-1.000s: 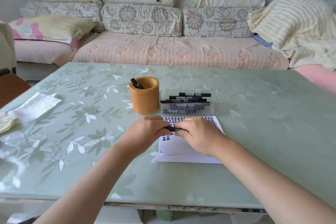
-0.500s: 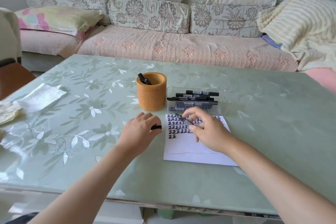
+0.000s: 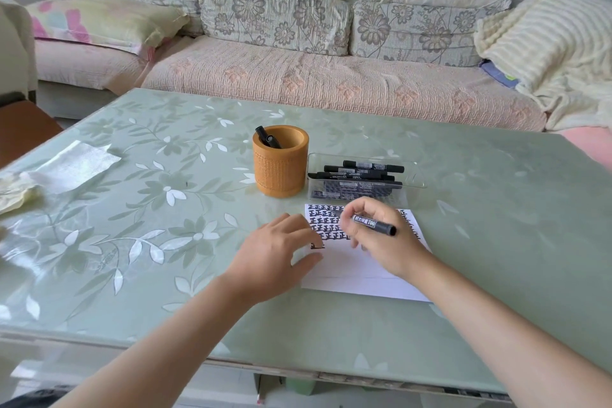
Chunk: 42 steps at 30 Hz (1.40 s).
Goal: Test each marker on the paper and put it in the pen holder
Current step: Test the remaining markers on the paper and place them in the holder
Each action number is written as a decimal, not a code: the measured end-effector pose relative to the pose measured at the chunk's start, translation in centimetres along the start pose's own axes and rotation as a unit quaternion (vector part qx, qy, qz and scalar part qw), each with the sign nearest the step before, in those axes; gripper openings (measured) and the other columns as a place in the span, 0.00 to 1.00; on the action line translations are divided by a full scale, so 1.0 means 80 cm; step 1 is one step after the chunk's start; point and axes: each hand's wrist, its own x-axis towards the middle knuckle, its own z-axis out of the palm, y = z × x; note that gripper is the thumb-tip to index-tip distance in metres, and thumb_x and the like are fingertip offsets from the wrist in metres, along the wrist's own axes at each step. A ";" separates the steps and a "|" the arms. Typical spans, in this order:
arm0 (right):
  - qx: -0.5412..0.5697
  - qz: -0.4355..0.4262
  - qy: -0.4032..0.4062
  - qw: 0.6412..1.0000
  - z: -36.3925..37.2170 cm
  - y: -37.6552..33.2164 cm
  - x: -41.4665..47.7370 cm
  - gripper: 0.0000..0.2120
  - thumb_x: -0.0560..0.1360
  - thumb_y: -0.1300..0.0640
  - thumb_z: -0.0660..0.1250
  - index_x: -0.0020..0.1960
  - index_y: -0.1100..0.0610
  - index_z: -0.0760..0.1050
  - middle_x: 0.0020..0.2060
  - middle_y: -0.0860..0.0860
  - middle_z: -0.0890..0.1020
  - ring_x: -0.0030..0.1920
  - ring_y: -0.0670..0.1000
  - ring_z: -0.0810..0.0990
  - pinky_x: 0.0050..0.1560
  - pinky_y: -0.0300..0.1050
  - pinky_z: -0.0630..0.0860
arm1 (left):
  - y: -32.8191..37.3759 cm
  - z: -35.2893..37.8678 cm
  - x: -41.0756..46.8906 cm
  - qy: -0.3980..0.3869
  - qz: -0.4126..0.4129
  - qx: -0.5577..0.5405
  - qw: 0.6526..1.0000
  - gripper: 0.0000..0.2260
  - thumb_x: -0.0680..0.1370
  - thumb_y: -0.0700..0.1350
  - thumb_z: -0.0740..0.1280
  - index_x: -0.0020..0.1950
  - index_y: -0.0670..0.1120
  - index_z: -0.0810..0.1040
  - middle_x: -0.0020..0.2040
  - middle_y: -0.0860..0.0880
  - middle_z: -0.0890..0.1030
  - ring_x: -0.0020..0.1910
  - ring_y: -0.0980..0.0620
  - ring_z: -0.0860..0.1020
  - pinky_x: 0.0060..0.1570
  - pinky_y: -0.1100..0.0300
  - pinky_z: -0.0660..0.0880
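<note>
A white paper (image 3: 357, 272) with rows of black test marks lies on the green table. My right hand (image 3: 387, 242) grips an uncapped black marker (image 3: 374, 225) in a writing hold over the marks; its tip is hidden behind my fingers. My left hand (image 3: 275, 252) rests at the paper's left edge with its fingers curled, and the cap it pinched earlier is out of sight under them. The orange pen holder (image 3: 280, 169) stands behind the paper with black markers (image 3: 266, 137) in it. A clear tray (image 3: 414, 175) beside it holds several more markers (image 3: 361, 172).
Crumpled tissue and plastic wrap (image 3: 66, 166) lie at the table's left side. A sofa (image 3: 314, 83) with a cream blanket (image 3: 556, 53) runs behind the table. The table's front edge (image 3: 298, 371) is close to me.
My hands pulled the cap off and moved apart. My right hand turned the marker into a writing grip above the paper, and my left hand settled at the paper's left edge.
</note>
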 end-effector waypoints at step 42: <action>-0.070 0.009 0.030 0.997 0.018 0.036 0.003 0.11 0.68 0.65 0.68 0.34 0.58 0.67 0.28 0.45 0.71 0.31 0.46 0.68 0.32 0.42 0.63 | 0.001 0.010 -0.010 -0.047 -0.017 0.001 0.999 0.08 0.74 0.57 0.66 0.47 0.57 0.82 0.47 0.59 0.76 0.48 0.55 0.73 0.45 0.64 0.70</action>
